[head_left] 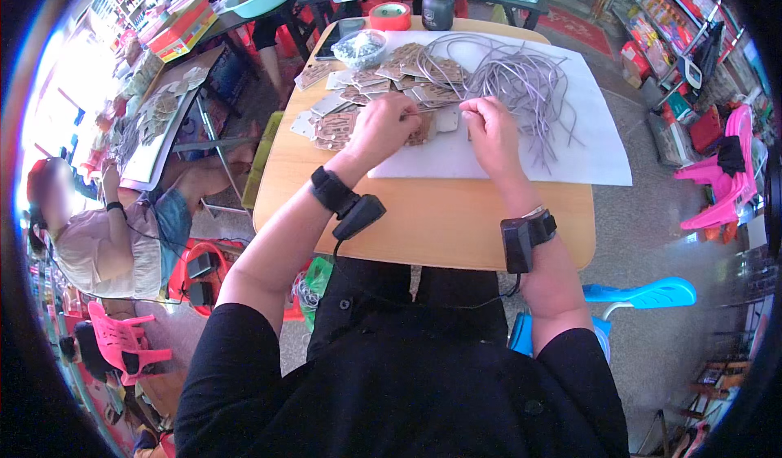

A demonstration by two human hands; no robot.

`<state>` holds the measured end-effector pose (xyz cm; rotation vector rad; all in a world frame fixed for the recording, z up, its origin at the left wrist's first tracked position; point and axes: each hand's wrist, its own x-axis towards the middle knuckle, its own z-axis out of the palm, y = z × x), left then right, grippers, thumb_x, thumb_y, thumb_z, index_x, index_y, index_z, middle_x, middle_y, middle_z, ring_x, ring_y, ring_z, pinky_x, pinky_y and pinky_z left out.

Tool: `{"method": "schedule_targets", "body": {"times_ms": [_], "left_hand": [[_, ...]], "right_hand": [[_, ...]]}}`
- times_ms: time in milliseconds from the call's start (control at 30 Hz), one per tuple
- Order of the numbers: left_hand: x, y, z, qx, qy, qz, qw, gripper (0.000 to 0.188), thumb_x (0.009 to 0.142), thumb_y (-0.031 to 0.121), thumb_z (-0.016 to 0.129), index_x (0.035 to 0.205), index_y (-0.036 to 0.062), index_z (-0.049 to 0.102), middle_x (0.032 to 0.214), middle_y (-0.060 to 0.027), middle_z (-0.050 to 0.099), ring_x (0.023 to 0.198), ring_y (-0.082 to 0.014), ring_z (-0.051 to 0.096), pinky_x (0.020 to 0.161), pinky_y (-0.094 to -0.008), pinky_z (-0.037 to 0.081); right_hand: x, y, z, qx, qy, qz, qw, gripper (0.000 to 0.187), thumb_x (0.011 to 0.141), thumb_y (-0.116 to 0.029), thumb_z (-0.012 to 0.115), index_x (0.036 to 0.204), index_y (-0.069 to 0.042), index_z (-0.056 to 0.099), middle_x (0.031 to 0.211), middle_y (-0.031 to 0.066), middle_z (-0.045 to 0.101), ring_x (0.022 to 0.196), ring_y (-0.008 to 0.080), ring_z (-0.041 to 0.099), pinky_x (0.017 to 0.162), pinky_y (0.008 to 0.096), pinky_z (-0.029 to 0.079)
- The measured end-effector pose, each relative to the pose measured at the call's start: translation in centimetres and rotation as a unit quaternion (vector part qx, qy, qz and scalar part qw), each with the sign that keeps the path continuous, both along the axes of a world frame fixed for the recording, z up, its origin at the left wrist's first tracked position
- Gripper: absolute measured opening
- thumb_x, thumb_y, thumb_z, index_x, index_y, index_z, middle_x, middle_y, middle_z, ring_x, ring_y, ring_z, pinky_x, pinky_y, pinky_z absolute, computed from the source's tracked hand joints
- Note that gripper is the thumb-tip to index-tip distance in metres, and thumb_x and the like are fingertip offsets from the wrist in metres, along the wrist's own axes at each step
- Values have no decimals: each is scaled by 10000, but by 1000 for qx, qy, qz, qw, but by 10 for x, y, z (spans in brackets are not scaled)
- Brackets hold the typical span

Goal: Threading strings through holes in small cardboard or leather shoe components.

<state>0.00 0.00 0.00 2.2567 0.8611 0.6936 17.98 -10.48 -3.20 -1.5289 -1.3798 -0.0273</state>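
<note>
near edge: bare strip of desk [423, 222] below both wrists, open to pass
right: white sheet [595, 144] mostly free beyond the cord tangle [521, 79]
left: brown tags [342, 104] crowd the way
far: clear bowl [360, 48], tape roll [391, 16] and dark jar [438, 4] block the rim

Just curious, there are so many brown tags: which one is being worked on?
The tag pinched in the left hand, beside the right hand; the other tags lie loose on the table.
</note>
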Motion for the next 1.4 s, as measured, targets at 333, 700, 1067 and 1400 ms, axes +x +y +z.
{"method": "schedule_targets", "body": {"times_ms": [333, 700, 1067, 1400], "left_hand": [[-7, -10, -1, -63, 22, -76, 995, 199, 787, 177, 651, 870, -3, 635, 721, -125, 631, 684, -207, 611, 621, -338, 469], [-37, -42, -1, -367, -302, -61, 877, 139, 907, 163, 592, 970, 45, 628, 842, 9, 622, 756, -65, 561, 696, -217, 444], [-43, 13, 37, -322, -609, -80, 721, 232, 950, 159, 511, 1116, 9, 572, 1076, -67, 627, 973, -141, 606, 873, -285, 479], [-40, -18, 19, -329, -232, -153, 902, 155, 914, 143, 576, 1015, 33, 614, 884, -3, 634, 797, -86, 590, 723, -246, 473]], "right_hand": [[-10, 3, -1, 56, -76, -13, 995, 155, 791, -69, 584, 935, -37, 634, 892, 128, 620, 866, 305, 589, 764, 407, 475], [-11, -6, 15, -61, 237, 75, 967, 213, 882, -219, 551, 793, -43, 631, 566, 97, 563, 500, 179, 546, 498, 315, 414], [-1, -10, 7, -149, -127, -25, 980, 224, 868, -228, 592, 834, -12, 636, 635, 90, 640, 563, 159, 611, 527, 315, 453], [-3, -16, 29, -195, 216, 222, 931, 304, 936, -295, 533, 938, -20, 662, 796, 19, 658, 560, 53, 501, 520, 212, 400]]}}
